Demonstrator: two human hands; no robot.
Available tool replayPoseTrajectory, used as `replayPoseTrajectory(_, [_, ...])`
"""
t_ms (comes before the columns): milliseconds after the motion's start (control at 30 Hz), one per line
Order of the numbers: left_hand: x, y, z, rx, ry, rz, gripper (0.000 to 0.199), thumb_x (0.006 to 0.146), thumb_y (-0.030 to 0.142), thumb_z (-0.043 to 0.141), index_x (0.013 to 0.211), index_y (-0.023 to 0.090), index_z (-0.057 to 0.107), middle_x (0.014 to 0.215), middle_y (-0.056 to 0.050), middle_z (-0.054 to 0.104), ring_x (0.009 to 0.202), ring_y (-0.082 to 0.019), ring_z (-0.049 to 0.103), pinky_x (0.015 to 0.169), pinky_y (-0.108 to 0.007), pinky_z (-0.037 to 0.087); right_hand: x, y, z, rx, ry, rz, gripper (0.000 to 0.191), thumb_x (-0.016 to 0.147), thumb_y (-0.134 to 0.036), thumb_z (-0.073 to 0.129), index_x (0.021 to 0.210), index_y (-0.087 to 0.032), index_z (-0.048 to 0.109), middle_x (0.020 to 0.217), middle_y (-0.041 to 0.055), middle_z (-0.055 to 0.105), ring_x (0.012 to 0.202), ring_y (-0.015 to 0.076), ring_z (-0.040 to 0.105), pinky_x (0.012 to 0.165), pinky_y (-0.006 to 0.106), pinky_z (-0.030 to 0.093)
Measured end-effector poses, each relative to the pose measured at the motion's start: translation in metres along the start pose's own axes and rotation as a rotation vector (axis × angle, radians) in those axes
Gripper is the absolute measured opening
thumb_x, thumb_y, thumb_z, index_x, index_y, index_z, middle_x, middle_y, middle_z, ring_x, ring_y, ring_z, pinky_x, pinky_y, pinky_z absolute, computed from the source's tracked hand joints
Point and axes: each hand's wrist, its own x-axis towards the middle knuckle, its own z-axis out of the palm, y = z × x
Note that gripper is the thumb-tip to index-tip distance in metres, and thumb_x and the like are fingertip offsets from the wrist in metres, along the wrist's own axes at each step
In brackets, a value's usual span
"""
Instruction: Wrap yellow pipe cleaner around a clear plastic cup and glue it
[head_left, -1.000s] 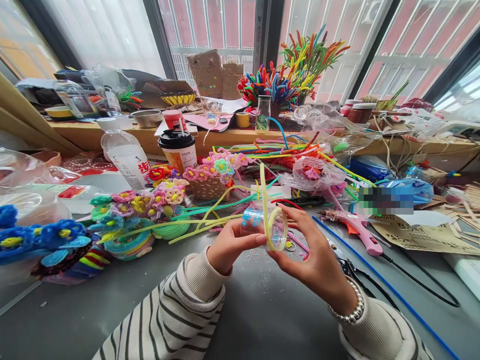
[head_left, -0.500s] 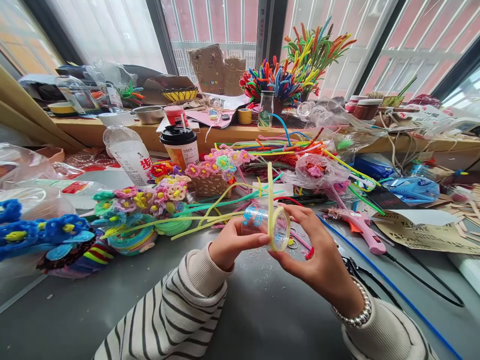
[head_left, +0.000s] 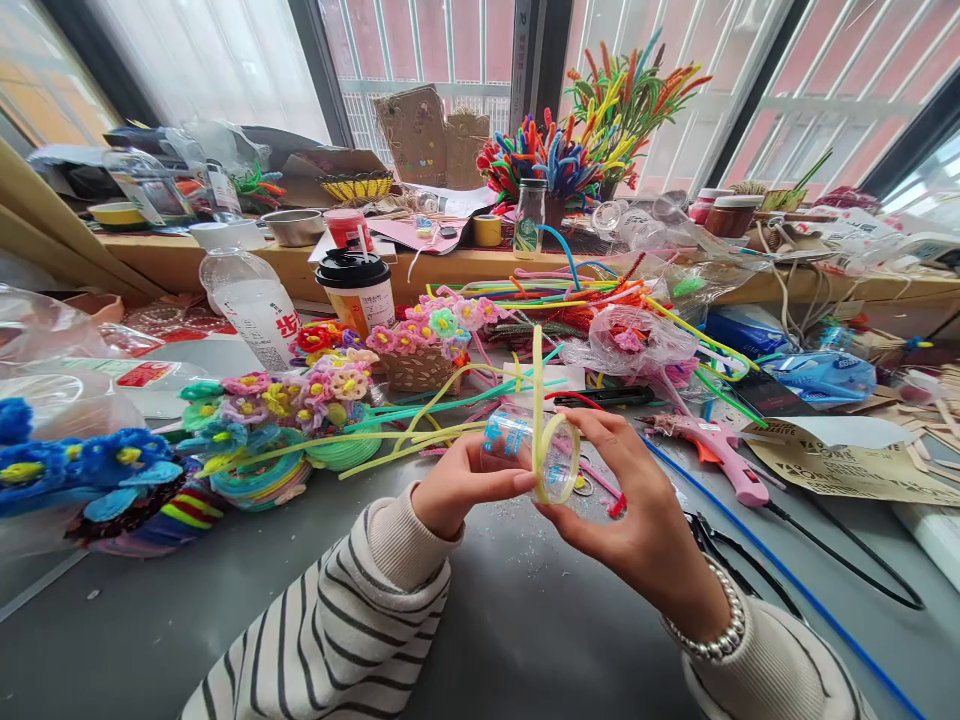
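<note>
A small clear plastic cup [head_left: 511, 440] with blue print lies on its side between my two hands, its round end turned to the right. Pale yellow pipe cleaner [head_left: 538, 385] circles that end, and one length of it sticks straight up. My left hand [head_left: 469, 480] grips the cup from the left, thumb pressed near the yellow ring. On the other side, my right hand [head_left: 619, 490] holds the ringed end between thumb and fingers. Just behind the cup lie more yellow pipe cleaners [head_left: 420, 440] and a black cutter [head_left: 607, 396].
Pipe-cleaner flower baskets [head_left: 262, 430] crowd the left, beside a plastic bottle [head_left: 251, 300] and a lidded drink cup [head_left: 356, 290]. To the right are a pink glue gun [head_left: 720, 455] with its cord, black-handled pliers [head_left: 727, 560] and a long blue pipe cleaner [head_left: 780, 560].
The cup's ringed end has turned slightly in my hands, and the view has shifted a little. Both hands keep their hold on it.
</note>
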Motion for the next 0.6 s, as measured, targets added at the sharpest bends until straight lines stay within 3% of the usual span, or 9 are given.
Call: replayPoseTrajectory(600, [0.0008, 0.0011, 0.0027, -0.001, 0.045, 0.002, 0.023, 0.052, 0.030, 0.076, 0.063, 0.013, 0.065, 0.061, 0.000, 0.063, 0.060, -0.011, 0.056, 0.064, -0.024, 0.044, 0.0000, 0.0005, 0.0014, -0.015, 0.005, 0.006, 0.059, 0.068, -0.034, 0.064, 0.120, -0.023, 0.039, 0.113, 0.0082, 0.050, 0.108, 0.0234, 0.046, 0.090, 0.039, 0.041])
